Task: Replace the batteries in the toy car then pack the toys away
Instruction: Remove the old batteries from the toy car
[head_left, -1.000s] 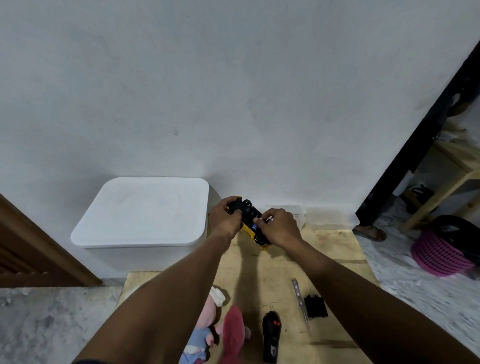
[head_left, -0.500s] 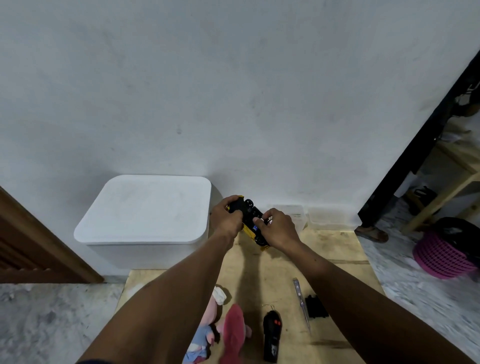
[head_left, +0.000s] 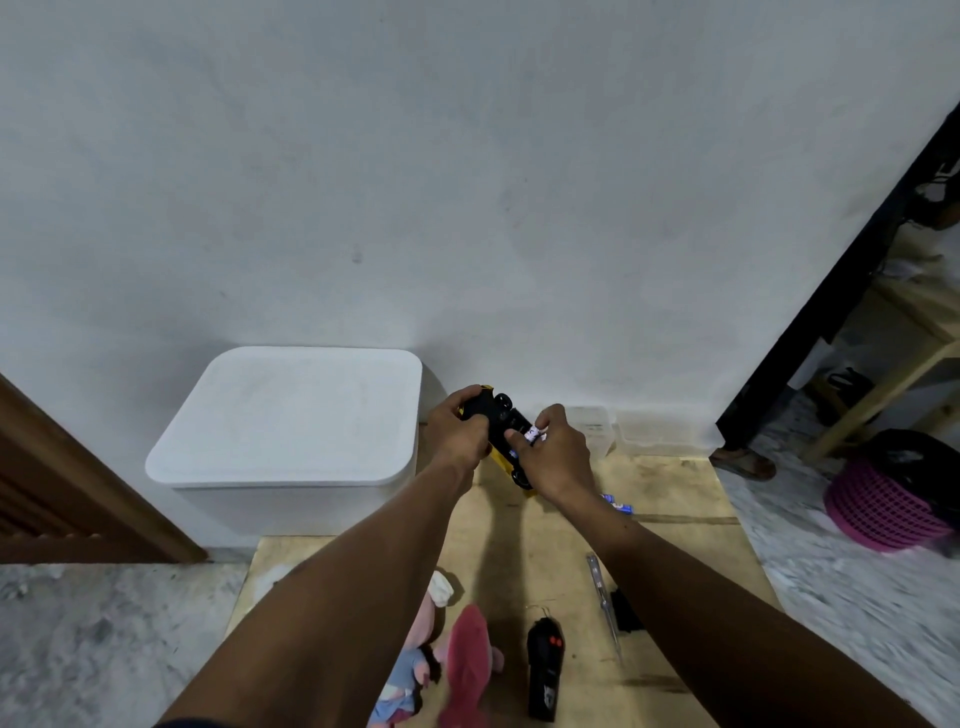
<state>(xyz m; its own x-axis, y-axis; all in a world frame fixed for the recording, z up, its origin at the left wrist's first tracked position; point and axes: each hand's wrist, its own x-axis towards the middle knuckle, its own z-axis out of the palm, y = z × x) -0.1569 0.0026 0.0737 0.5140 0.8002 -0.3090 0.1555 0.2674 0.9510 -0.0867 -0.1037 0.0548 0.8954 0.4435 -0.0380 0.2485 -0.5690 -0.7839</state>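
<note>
Car (head_left: 498, 426) upturned over far edge of counter (head_left: 649, 483), clamped in left hand (head_left: 457, 434), battery (head_left: 533, 434) pinched in right hand (head_left: 558, 457) at its underside; best to check polarity, seat spring end first, press flat.

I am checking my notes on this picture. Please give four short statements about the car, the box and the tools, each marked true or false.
1. The left hand grips the toy car with its black underside up. True.
2. The white box stands open. False: its lid is on.
3. The remote control lies on the wooden board. True.
4. The right hand holds the screwdriver. False: the screwdriver lies on the board; the right hand pinches a battery at the car.
</note>
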